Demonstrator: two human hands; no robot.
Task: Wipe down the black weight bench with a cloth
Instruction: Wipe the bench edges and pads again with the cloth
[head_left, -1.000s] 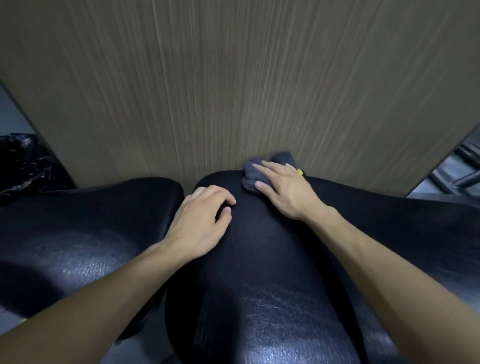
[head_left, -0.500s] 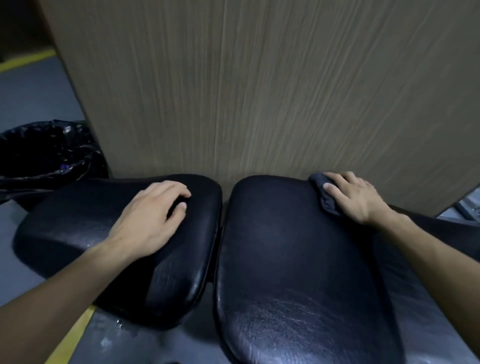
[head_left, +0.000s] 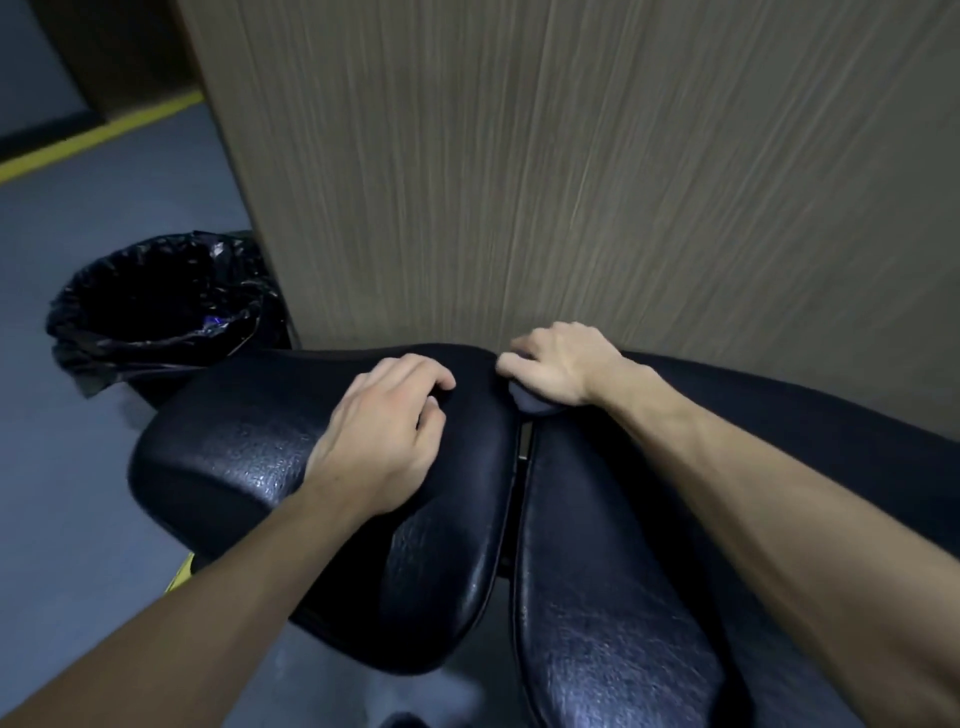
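While the right hand (head_left: 563, 366) clamps fingers on the cloth (head_left: 532, 402) at twelve o'clock, press evenly along the seam; left hand (head_left: 382, 436), fingers loosely curled, steadies the weight bench (head_left: 234, 452).

A wood-grain panel (head_left: 571, 171) rises just behind the bench pads (head_left: 234, 457), closing the upper frame; a lined bin (head_left: 156, 306) stands at left, near the left pad's far corner; grey floor (head_left: 78, 519) lies open at lower left; a narrow gap (head_left: 522, 467) splits the pads.
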